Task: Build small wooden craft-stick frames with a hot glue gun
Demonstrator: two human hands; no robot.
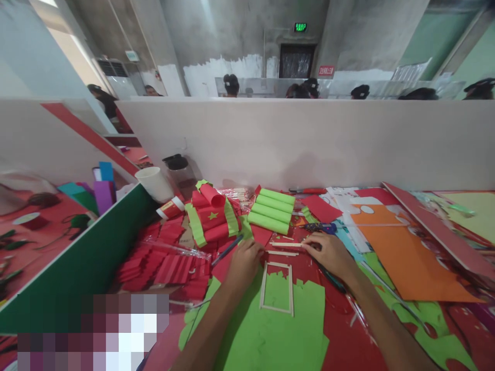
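Sticks (285,245): pale, thin and straight, lying crosswise on the red tabletop (344,335) between my two hands, just beyond a small frame.
Handling: I judge them light, stiff and likely to be wood; dry enough not to slip, yet slim enough to snap if bent hard.
Where to take hold: near the ends, between thumb and forefinger, I would say, with little squeeze.
Right hand (334,257): thumb and forefinger close together at the right end of the upper sticks; whether they are truly clamped on it, I cannot tell.
Left hand (246,260): fingers curled together, tips by the left end of the lower stick; my own hand hides whether they grip anything.
Stick frame (291,290): a four-sided outline flat on the green sheet (278,340), nearest me. Its corners look like weak points, so I would lift it by two opposite sides.
Blue tool (324,227): just beyond my right hand, its pointed tip towards the left.
Dark pen (227,250): slanting beside my left hand.
Paper models: a red one with a yellow star (213,216), and beside it a green rolled one (273,210).
Farther left: folded red paper (168,268) in piles, a white cup (155,184) behind.
Farther right: an orange sheet (390,252).
Beyond: a pale partition (328,139), with people's heads showing over it.
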